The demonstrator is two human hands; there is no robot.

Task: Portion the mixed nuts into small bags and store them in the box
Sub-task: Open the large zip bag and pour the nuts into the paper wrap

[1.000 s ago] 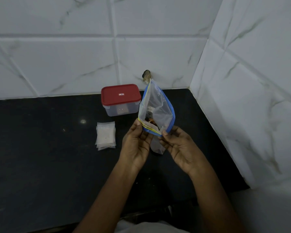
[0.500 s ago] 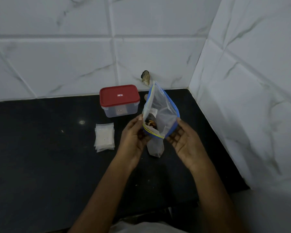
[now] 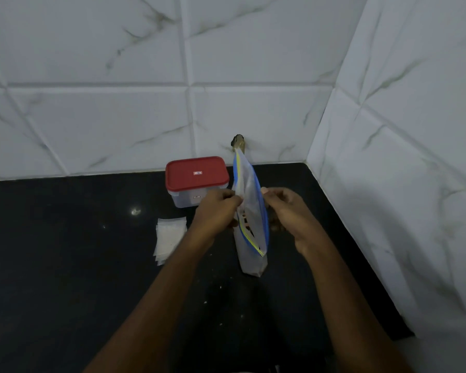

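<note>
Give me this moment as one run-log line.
zip bag: mouth parted, nuts inside | left hand: pinches its left lip | right hand: pinches its right lip | box: lid on | small bags: stacked, untouched

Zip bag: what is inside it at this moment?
Through the mouth of the zip bag, held open by the left hand and right hand, a few dark and orange pieces show, likely nuts. The frosted wall hides how much lies lower down.
</note>
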